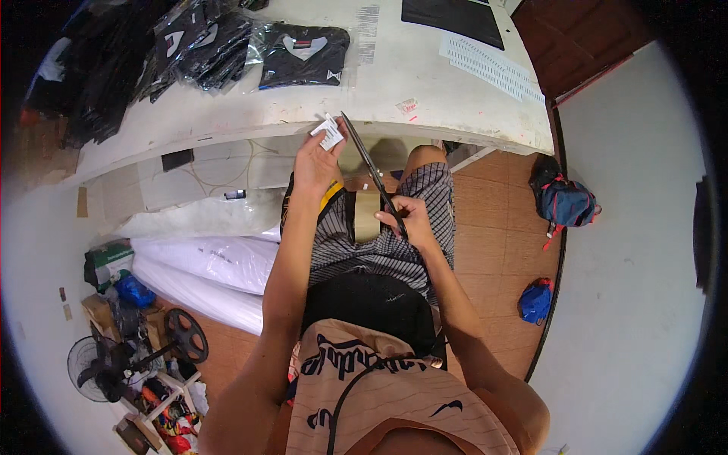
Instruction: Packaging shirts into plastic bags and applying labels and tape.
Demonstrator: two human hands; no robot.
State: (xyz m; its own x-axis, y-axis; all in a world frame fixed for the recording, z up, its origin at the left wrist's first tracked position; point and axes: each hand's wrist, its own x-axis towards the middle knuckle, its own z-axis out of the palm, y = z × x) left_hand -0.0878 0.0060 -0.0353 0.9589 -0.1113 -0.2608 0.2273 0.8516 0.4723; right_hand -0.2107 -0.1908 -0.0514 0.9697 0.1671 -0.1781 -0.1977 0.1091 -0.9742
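My left hand [317, 163] is closed on a small stack of white printed labels [327, 133], held up just off the table's front edge. In my right hand [413, 220] is a pair of long dark scissors [369, 161], gripped by the handles. Their blades point up and to the left, and the tips end close beside the labels. From this angle I cannot tell whether the blades touch the labels. Both hands are over my lap, in front of the white table [447, 114].
Folded black garments in clear bags [303, 57] lie on the table, with a larger pile [98, 68] at left. Printed sheets [493, 68] and a black flat item [455, 19] lie at right. White wrapped rolls [205, 265], a fan [95, 368] and bags [569, 201] are on the floor.
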